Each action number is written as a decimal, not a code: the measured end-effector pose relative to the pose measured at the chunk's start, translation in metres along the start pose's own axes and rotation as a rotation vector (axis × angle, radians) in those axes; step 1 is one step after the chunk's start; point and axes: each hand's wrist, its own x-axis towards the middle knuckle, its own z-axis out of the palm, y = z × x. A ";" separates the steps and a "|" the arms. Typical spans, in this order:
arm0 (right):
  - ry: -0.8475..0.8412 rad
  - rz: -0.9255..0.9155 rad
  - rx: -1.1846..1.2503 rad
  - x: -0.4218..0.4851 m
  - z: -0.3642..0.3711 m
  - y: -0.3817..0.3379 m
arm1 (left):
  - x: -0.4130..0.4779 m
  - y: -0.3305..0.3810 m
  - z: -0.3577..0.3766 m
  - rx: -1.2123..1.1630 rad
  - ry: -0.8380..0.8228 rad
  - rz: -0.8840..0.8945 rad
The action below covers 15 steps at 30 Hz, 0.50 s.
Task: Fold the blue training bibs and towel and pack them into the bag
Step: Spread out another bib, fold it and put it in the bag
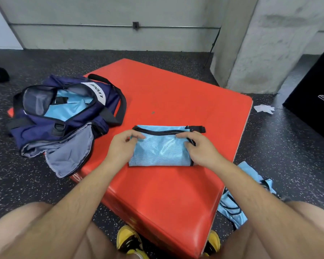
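A light blue mesh bib with black trim lies folded into a rectangle on the red pad. My left hand pinches its upper left edge with curled fingers. My right hand grips the upper right edge near the black trim. The navy bag lies open at the left of the pad, with light blue fabric inside it. A grey towel spills out under the bag's front flap. More blue bibs lie on the floor at the right of the pad.
Dark speckled rubber floor surrounds the pad. A concrete pillar stands behind on the right, with a black box beside it. White crumpled paper lies on the floor. My knees and yellow shoes are at the bottom.
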 end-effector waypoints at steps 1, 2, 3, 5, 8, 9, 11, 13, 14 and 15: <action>0.014 0.006 -0.007 0.003 0.001 0.002 | 0.003 0.000 0.002 0.022 -0.012 0.008; 0.029 0.014 -0.014 0.006 0.003 0.004 | 0.006 0.001 0.003 0.040 -0.026 0.011; 0.044 0.021 -0.024 0.010 0.005 0.006 | 0.011 0.000 0.005 0.066 -0.041 0.010; 0.070 0.032 -0.050 0.018 0.010 0.009 | 0.020 -0.005 0.008 0.124 -0.087 0.015; 0.082 0.016 -0.103 0.027 0.014 0.007 | 0.032 -0.011 0.012 0.199 -0.132 0.059; 0.084 0.005 -0.127 0.030 0.015 0.006 | 0.034 -0.012 0.013 0.209 -0.138 0.067; 0.078 -0.003 -0.191 0.035 0.017 0.006 | 0.039 -0.016 0.014 0.226 -0.153 0.067; 0.068 0.014 -0.280 0.040 0.019 0.008 | 0.044 -0.024 0.013 0.280 -0.176 0.069; 0.055 0.026 -0.327 0.042 0.021 0.009 | 0.046 -0.028 0.012 0.321 -0.183 0.073; 0.038 0.040 -0.372 0.043 0.023 0.010 | 0.048 -0.032 0.011 0.360 -0.186 0.080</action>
